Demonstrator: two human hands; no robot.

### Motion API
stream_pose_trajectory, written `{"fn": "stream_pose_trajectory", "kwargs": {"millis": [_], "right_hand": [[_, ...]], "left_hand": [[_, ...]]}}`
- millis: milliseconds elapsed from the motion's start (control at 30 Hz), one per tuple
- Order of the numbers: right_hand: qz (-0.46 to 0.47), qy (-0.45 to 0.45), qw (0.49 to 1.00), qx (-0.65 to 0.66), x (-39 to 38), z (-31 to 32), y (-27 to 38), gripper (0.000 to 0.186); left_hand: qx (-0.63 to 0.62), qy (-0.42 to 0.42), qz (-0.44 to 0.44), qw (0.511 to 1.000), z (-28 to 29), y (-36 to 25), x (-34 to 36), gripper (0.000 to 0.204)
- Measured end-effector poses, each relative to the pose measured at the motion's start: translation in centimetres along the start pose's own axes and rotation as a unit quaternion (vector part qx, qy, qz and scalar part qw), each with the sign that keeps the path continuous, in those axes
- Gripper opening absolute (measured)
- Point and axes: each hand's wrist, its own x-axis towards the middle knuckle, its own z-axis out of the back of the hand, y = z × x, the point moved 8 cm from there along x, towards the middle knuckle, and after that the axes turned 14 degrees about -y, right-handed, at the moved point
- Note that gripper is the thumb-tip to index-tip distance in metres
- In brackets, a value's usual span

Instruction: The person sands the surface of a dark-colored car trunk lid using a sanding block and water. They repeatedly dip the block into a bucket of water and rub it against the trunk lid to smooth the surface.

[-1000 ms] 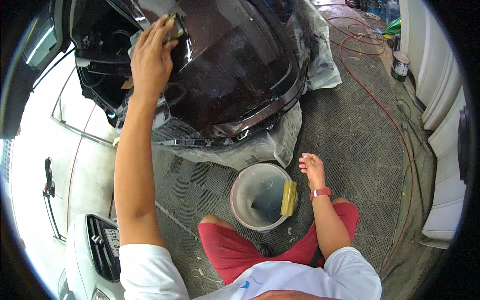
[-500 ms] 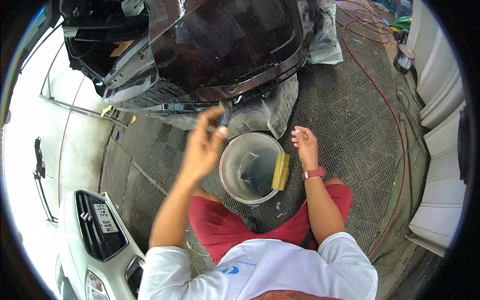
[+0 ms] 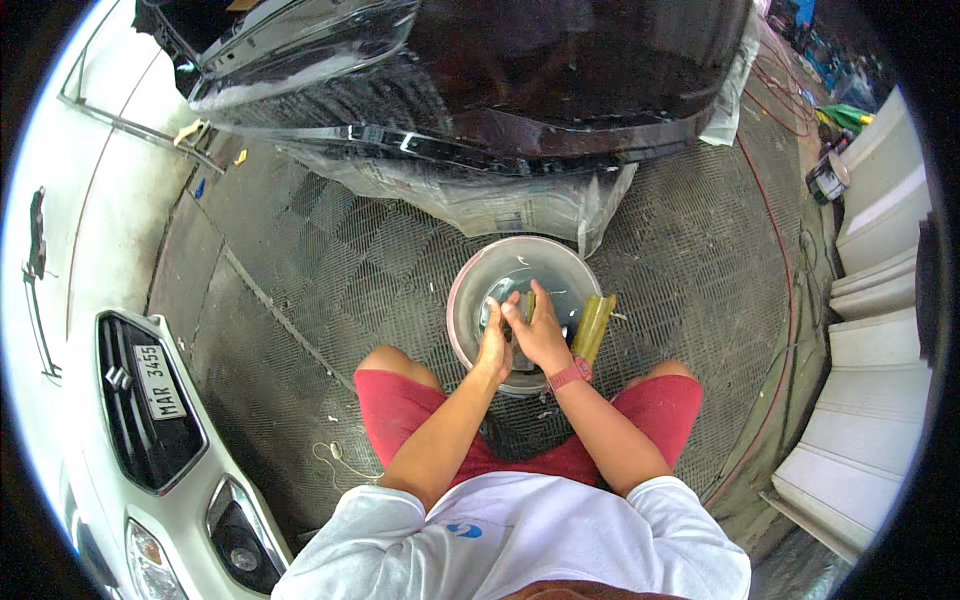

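Over a round grey bucket (image 3: pixel 462 325) with dark water in it, my two hands come together, palms turned toward each other. My left hand (image 3: pixel 494 348) has its fingers bent around something dark and thin, mostly hidden. Facing it, my right hand (image 3: pixel 540 337), with a red wristband (image 3: pixel 570 374), presses on the same spot, thumb toward the left hand. A narrow olive edge shows between the fingers; its kind is unclear. Hanging on the bucket's right rim is a curled, translucent yellow sheet (image 3: pixel 592 330), close to my right wrist.
A glossy dark car body part (image 3: pixel 560 80) fills the far side, with masking paper (image 3: pixel 480 200) under its edge. A white car (image 3: pixel 190 420) stands at left. A red hose (image 3: pixel 785 240) runs along the right past a paint can (image 3: pixel 828 180) and white panels (image 3: pixel 850 400).
My left hand has come back from the car part's edge, down over the bucket, with the small dark thing. My right hand has moved left to meet it. The view has shifted.
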Motion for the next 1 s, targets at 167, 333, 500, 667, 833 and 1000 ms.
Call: {"fn": "stream_pose_trajectory", "kwargs": {"millis": [167,333,500,667,833,1000], "right_hand": [[-0.262,-0.018,0.962,0.079,3.7,-5.5,-5.9,0.056],[-0.475,-0.068,0.865,0.143,2.8,-9.0,-11.0,0.043],[-0.521,-0.132,0.841,0.065,0.2,-10.2,-22.6,0.034],[-0.358,-0.199,0.909,-0.080,5.6,-2.6,-33.6,0.029],[-0.063,0.033,0.976,-0.204,4.3,-10.4,-6.0,0.041],[0.056,0.084,0.982,-0.158,2.3,-4.6,7.4,0.033]], "left_hand": [[-0.052,-0.026,0.032,0.998,1.4,-1.1,1.4,0.098],[-0.053,-0.054,0.106,0.991,3.4,-0.2,3.5,0.100],[0.001,-0.136,0.103,0.985,6.6,3.3,5.6,0.091],[-0.021,-0.103,0.143,0.984,1.4,4.5,4.9,0.075],[-0.136,-0.194,0.120,0.964,8.3,5.9,11.1,0.054],[-0.197,-0.033,0.149,0.969,3.3,5.9,12.7,0.049]]}}
